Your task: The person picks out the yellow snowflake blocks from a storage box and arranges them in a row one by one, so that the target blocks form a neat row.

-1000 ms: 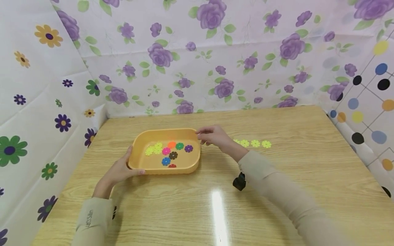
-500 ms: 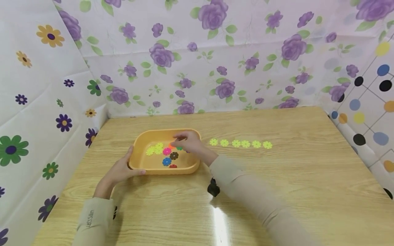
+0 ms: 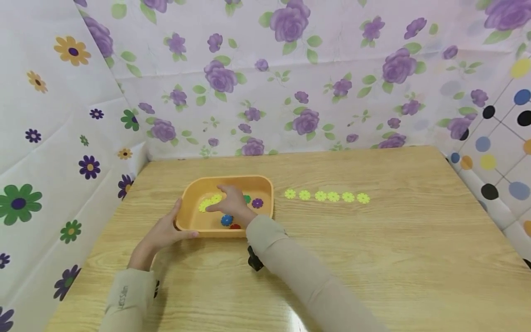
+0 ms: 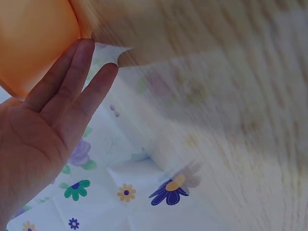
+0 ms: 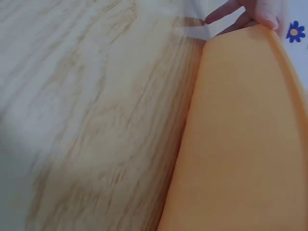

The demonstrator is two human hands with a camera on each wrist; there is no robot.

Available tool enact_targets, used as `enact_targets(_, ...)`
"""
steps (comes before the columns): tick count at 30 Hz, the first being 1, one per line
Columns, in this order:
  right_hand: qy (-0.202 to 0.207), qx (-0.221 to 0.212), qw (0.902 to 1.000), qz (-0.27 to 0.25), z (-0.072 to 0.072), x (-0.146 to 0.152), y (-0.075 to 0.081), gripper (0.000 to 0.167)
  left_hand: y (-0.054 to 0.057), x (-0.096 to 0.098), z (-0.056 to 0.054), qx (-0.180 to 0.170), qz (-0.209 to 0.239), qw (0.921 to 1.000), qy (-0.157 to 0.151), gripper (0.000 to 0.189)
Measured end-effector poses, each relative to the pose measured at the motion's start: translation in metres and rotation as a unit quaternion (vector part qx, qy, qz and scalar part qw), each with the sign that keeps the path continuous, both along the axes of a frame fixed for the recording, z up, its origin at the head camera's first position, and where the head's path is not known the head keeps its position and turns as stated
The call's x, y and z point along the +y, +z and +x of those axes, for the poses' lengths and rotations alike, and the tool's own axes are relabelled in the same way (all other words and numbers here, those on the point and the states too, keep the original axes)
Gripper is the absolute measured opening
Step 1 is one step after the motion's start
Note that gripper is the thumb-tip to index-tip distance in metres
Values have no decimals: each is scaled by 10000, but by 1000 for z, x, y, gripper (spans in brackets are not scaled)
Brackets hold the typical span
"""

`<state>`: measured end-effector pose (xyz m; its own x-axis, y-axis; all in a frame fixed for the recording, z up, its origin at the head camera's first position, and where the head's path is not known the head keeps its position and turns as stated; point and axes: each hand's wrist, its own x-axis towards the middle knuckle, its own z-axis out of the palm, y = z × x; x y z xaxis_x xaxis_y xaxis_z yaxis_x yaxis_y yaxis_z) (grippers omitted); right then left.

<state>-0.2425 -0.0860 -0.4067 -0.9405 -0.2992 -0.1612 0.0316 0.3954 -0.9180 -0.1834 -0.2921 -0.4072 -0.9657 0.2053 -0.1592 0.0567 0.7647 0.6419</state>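
Observation:
An orange plastic tray [image 3: 191,217] stands left of centre in the head view. My left hand [image 3: 162,234] holds its left end, thumb over the front rim and fingers along the outer side. Over the tray's inside is my right hand [image 3: 234,203], thumb and index finger spread apart beside yellow flower-shaped discs [image 3: 204,205]. I see nothing between those fingers. Also inside lie a green disc [image 3: 247,198], a purple disc [image 3: 257,203], a blue disc [image 3: 227,220] and a red disc [image 3: 235,227]. The right hand hides part of the tray floor. Its fingers are out of the right wrist view.
To the tray's right, several yellow flower discs [image 3: 333,197] lie in a row on the wooden table [image 3: 373,258]. Patterned sheets [image 3: 265,83] rise behind the table and at both sides. A small black device [image 3: 255,259] is under the right wrist.
My right hand has moved left from the tray's right edge, across the inside, to the yellow discs, and its thumb and index finger have spread. The left hand has kept its place.

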Motion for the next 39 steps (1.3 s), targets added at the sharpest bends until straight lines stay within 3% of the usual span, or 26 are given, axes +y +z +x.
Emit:
enact_targets(4,24,-6,9988,483,-5,-7,0,78,1,1,0,86,-38,9999,-62,114)
enact_targets(9,495,162,9914,1198,-10,-13,-4,77,4,1,3,125,-106,9998,-73,114)
enact_targets(14,777,-10,9841,1599,-10,-15,-14,81,3,1,6,175,-146,9997,-73,115)
enact_targets(23,628,85,9859,1549,-13,-14,-22,67,2,2,4,204,-80,9997,-44,117)
enact_targets(29,154,164,9963,825,-16,-15,-27,44,2,1,4,203,-132,9997,10,117)
enact_targets(32,-14,234,9974,677,-18,-14,-29,47,2,2,3,195,-147,9997,11,117)
enact_targets(39,-57,462,9930,1090,-19,-10,-28,52,-1,2,2,162,-97,9998,26,115)
